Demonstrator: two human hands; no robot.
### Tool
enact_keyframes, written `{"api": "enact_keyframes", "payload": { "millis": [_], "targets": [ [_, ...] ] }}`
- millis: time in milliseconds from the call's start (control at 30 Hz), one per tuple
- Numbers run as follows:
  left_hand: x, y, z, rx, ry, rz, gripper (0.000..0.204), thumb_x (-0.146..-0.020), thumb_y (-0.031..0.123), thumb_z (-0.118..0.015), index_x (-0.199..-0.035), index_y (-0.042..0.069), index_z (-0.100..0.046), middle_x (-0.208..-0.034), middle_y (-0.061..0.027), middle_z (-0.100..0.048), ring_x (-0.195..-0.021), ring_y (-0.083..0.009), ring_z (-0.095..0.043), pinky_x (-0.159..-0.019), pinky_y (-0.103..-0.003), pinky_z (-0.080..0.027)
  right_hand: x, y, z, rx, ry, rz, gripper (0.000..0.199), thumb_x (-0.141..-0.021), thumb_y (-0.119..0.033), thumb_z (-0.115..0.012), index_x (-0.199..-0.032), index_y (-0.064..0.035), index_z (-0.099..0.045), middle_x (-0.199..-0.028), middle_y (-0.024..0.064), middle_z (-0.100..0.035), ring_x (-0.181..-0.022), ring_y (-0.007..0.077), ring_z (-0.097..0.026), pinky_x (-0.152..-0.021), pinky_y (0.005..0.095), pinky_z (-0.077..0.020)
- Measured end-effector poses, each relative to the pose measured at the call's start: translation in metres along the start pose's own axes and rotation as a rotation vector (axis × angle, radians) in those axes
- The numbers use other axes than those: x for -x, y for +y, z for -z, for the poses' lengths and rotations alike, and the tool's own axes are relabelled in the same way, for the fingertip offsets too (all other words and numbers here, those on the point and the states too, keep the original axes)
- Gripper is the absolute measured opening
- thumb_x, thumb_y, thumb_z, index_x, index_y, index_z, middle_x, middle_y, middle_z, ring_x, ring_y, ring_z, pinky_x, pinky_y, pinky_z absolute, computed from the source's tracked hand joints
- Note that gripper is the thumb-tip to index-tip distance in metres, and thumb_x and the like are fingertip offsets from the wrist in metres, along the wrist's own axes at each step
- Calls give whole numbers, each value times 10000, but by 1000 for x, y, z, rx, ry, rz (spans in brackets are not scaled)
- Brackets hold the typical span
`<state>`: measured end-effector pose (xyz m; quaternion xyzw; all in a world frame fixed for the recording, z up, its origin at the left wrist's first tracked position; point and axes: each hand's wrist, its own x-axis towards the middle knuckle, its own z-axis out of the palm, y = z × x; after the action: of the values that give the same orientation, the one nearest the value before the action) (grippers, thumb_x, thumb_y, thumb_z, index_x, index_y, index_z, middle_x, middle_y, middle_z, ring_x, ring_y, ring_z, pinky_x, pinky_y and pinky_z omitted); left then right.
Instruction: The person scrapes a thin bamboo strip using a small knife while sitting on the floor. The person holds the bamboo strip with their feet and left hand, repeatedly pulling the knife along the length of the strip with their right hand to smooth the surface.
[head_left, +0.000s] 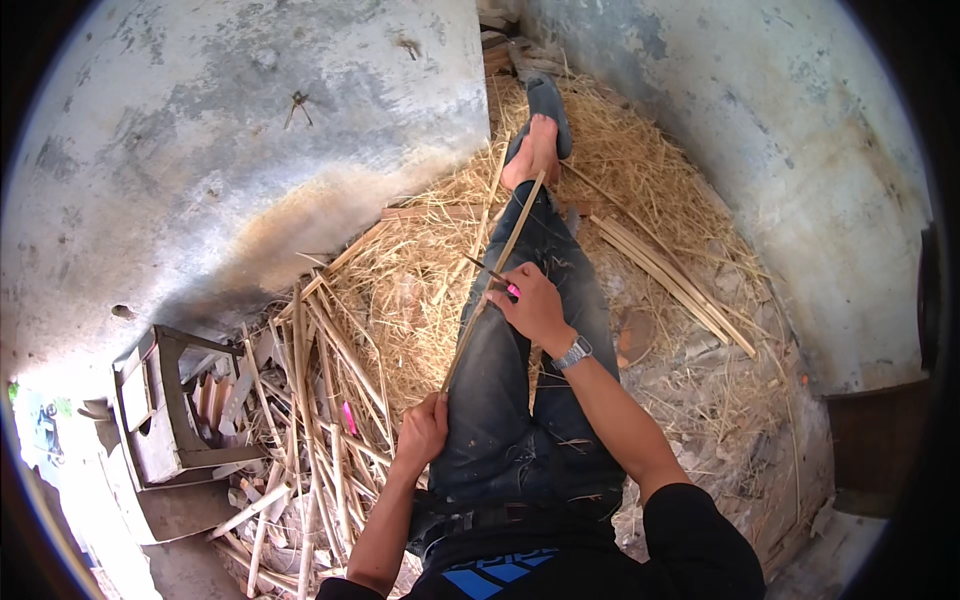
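Note:
A long, thin strip of split bamboo (516, 232) runs slantwise over my outstretched legs, from beside my left thigh up toward my feet. Its near end is gripped by my left hand (424, 426), fingers closed around it. My right hand (530, 305), with a metal-banded watch on the wrist, is closed on a knife (484, 266) with a pink handle. The dark blade points up and left and lies against or across the strip; exact contact is too small to tell. Dark, dusty trousers (490, 430) lie under both hands.
Pale shavings (640, 150) cover the floor around my legs. Split bamboo strips (670, 280) lie to the right. Bamboo sticks (310, 400) pile up at left beside a wooden stool-like frame (165, 410). Worn walls (300, 120) stand at the left and right (760, 130).

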<state>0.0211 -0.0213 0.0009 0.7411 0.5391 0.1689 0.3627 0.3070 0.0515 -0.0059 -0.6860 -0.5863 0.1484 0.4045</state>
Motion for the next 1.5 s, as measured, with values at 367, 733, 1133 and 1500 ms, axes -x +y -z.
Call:
{"api": "enact_keyframes", "payload": {
  "millis": [367,733,1133,1500],
  "targets": [
    [0,-4,-2,-57,-12,16,296,-1074,201,-551,-883,-10,-631,-738,-326,-644,-724,-556,-640,-683,-616,-511,-2,2,2,22,-172,116,150,-920,-170,-715,-962,-26,-711,-1007,146,-692,-860,415,-684,-744,504,-549],
    [-10,-5,-3,-29,-38,68,356,-1079,236,-546,-862,-19,-668,-748,-331,-643,-733,-548,-647,-662,-597,-509,51,-55,4,-152,-386,310,86,-870,-97,-686,-954,-89,-703,-978,124,-696,-825,376,-697,-694,467,-557],
    [60,-71,42,13,-154,49,359,-1093,244,-538,-902,-11,-704,-718,-257,-654,-723,-475,-675,-654,-533,-508,9,10,33,-237,-109,-144,317,-1058,-274,-601,-905,-8,-679,-744,181,-684,-697,412,-664,-647,448,-508],
    [64,-74,71,-93,-235,122,406,-1096,286,-542,-879,-12,-712,-705,-237,-667,-714,-452,-698,-649,-515,-527,-51,67,10,109,-16,-256,539,-1106,-380,-487,-844,34,-710,-817,288,-696,-796,485,-676,-750,582,-517]
  ]
}}
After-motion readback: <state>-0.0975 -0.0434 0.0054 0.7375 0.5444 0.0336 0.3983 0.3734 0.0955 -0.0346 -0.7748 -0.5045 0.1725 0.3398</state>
